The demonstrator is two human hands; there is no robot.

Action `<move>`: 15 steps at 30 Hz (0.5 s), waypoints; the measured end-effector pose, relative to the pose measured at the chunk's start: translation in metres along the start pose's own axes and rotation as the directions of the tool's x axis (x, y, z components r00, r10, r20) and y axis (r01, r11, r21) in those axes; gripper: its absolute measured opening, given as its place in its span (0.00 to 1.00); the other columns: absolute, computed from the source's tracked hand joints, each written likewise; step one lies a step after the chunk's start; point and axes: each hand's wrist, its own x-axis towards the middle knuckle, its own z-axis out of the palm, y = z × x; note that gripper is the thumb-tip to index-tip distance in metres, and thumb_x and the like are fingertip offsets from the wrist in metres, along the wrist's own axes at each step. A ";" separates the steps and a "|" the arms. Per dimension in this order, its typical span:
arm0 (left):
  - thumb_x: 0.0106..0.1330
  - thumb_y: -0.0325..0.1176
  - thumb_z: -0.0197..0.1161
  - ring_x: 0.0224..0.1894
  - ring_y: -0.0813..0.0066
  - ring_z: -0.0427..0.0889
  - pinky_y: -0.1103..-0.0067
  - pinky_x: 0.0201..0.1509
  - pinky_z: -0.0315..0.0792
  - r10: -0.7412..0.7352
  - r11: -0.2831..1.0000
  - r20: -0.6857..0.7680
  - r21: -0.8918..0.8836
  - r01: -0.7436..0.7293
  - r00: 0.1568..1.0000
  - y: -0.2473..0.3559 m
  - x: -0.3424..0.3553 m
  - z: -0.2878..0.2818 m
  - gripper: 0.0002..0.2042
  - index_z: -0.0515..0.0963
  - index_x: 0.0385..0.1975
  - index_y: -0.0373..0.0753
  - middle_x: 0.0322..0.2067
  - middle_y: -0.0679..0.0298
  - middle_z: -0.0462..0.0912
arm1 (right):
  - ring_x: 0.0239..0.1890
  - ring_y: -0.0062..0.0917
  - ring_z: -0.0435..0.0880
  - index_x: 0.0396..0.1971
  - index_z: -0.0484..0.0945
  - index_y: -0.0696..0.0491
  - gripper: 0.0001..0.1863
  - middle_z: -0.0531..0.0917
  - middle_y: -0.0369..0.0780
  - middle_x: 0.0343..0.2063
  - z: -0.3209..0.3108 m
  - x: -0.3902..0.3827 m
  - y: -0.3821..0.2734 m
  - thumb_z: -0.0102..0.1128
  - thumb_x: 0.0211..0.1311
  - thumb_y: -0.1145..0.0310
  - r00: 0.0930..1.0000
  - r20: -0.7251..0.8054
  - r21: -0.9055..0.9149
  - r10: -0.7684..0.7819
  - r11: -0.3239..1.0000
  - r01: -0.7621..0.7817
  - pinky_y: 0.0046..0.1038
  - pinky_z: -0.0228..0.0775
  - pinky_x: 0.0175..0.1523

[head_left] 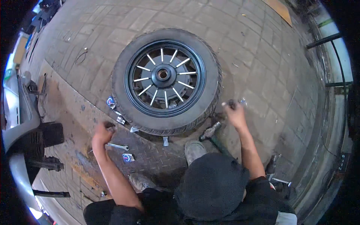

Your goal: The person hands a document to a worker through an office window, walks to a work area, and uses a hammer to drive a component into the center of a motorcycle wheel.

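Observation:
A motorcycle wheel (pixel 129 110) with a black tyre and a dark rim striped with pale spokes lies flat on the floor, its hub facing up. My left hand (pixel 103 133) is by the wheel's lower left side, fingers curled and dark; what they hold, if anything, I cannot make out. Just below it is an open-ended wrench (pixel 118 146). Off the tyre's lower right edge, my right hand (pixel 234 112) is raised with its fingers bent together, their contents hidden. A hammer (pixel 210 131) lies between that hand and my shoe (pixel 195 150).
A socket tool (pixel 120 119) touches the tyre's lower left. A small blue-and-white packet (pixel 128 157) lies on the metal plate (pixel 157 159), with scraps (pixel 165 141) near the tyre. A vehicle part (pixel 28 123) stands at left. More tools (pixel 279 182) lie at lower right.

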 end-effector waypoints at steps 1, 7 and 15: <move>0.59 0.34 0.67 0.41 0.58 0.86 0.68 0.47 0.77 -0.034 0.986 0.051 0.166 0.025 0.998 -0.009 -0.003 0.000 0.14 0.83 0.40 0.32 0.39 0.48 0.86 | 0.46 0.45 0.82 0.47 0.75 0.59 0.19 0.83 0.50 0.41 0.004 0.002 0.003 0.60 0.56 0.66 0.997 0.039 -0.321 -0.065 0.944 0.074 0.43 0.75 0.52; 0.59 0.42 0.68 0.41 0.53 0.86 0.66 0.45 0.77 -0.091 0.992 -0.010 0.092 0.092 0.996 0.010 -0.008 -0.007 0.18 0.84 0.39 0.31 0.38 0.44 0.85 | 0.49 0.54 0.79 0.46 0.75 0.61 0.23 0.81 0.56 0.45 0.035 0.014 0.008 0.64 0.49 0.68 0.991 0.119 -0.750 -0.055 0.649 0.126 0.46 0.72 0.55; 0.61 0.46 0.67 0.49 0.56 0.84 0.67 0.55 0.74 -0.033 0.991 -0.119 -0.133 0.017 0.992 -0.012 0.006 0.006 0.22 0.82 0.46 0.33 0.44 0.49 0.85 | 0.41 0.39 0.86 0.43 0.82 0.59 0.23 0.86 0.49 0.36 -0.025 0.023 -0.031 0.72 0.53 0.58 0.958 -0.098 -0.557 -0.271 0.812 0.173 0.37 0.75 0.48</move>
